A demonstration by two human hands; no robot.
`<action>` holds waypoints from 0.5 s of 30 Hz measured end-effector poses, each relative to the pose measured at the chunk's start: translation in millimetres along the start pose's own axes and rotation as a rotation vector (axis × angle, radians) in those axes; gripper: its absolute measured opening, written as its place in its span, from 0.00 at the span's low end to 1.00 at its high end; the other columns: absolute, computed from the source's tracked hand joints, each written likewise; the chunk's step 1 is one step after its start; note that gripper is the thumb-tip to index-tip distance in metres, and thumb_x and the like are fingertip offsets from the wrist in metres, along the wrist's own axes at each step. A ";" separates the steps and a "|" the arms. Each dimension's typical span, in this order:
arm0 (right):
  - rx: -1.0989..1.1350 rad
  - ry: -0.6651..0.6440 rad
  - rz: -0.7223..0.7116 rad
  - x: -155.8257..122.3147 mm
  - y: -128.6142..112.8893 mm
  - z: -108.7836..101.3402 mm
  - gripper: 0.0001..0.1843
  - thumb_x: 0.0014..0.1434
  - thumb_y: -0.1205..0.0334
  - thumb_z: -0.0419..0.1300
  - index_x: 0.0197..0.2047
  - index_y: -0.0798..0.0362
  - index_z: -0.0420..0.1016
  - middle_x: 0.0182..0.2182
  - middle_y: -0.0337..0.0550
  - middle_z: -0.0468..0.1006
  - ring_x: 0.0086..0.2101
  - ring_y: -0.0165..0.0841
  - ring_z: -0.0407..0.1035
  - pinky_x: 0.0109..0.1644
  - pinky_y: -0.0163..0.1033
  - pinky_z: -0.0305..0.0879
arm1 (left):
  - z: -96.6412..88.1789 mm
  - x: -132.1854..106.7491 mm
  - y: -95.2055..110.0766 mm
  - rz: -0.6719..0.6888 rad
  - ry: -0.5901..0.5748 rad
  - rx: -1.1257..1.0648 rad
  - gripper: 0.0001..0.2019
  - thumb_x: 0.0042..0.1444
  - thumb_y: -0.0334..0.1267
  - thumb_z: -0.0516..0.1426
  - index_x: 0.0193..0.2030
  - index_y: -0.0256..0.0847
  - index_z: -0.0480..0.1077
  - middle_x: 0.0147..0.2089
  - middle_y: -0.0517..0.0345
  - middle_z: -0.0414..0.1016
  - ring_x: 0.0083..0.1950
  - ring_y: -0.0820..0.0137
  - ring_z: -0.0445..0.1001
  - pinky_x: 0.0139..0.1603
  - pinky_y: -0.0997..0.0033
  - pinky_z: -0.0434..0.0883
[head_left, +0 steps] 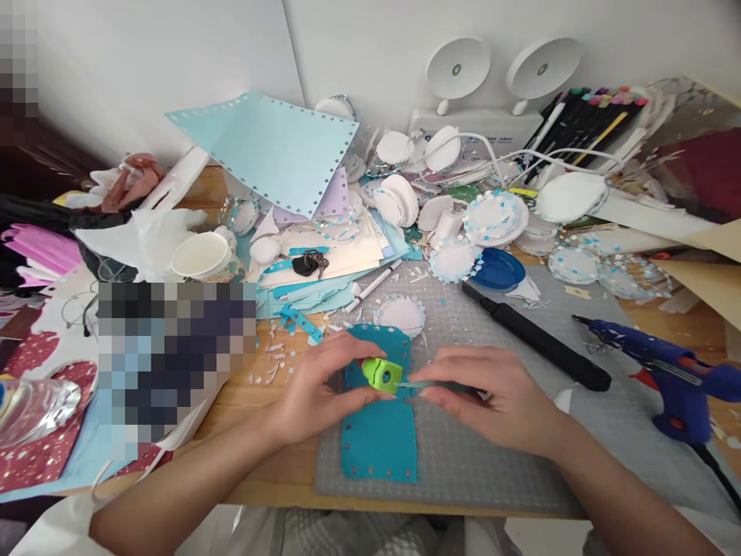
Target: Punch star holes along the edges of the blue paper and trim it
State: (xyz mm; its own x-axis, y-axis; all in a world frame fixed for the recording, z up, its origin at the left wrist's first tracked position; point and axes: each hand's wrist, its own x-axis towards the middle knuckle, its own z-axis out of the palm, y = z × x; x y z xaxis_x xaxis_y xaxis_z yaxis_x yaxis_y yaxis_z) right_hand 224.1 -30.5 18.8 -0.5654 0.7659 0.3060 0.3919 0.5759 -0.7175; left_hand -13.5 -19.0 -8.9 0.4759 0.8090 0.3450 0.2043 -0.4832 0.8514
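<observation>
Your left hand [324, 395] holds the green punch [382, 374] between thumb and fingers, on the teal sheet [379, 436] that lies on the grey mat [480, 463]. Your right hand [499, 398] pinches the sheet's edge just beside it. It looks like edge punching; the next hole needs the sheet kept flat.

Head camera — down, close over desk [283, 479].

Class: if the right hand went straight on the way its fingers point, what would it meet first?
Most likely the green punch, held by the left hand on the teal sheet.
</observation>
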 end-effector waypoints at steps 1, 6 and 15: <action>-0.006 0.006 0.000 -0.5 -0.5 1.0 0.06 0.60 0.66 0.59 0.41 0.54 0.76 0.22 0.36 0.69 0.21 0.25 0.60 0.25 0.31 0.56 | -0.1 0.6 -0.3 0.016 -0.001 0.011 0.17 0.49 0.36 0.67 0.46 0.40 0.72 0.36 0.55 0.77 0.38 0.67 0.73 0.41 0.69 0.68; -0.002 0.038 0.037 -2.4 0.7 2.8 0.07 0.57 0.67 0.63 0.41 0.54 0.76 0.26 0.38 0.74 0.24 0.24 0.65 0.26 0.30 0.59 | -0.6 3.5 -0.3 0.055 -0.001 0.065 0.17 0.49 0.36 0.66 0.46 0.40 0.72 0.34 0.56 0.77 0.36 0.67 0.72 0.40 0.68 0.67; -0.029 0.016 0.065 -2.1 4.5 4.9 0.05 0.58 0.66 0.62 0.39 0.53 0.77 0.25 0.38 0.74 0.25 0.26 0.66 0.28 0.31 0.60 | -0.6 2.8 -0.8 0.108 -0.022 0.090 0.18 0.51 0.35 0.65 0.49 0.39 0.72 0.36 0.53 0.77 0.37 0.66 0.72 0.39 0.67 0.69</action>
State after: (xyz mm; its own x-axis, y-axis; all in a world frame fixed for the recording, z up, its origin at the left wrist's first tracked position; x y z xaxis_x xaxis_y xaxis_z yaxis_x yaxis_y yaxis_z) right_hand 223.5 -30.9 11.9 -0.5268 0.8060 0.2698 0.4481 0.5331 -0.7177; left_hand -12.9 -16.1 -8.4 0.5176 0.7434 0.4235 0.2260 -0.5962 0.7704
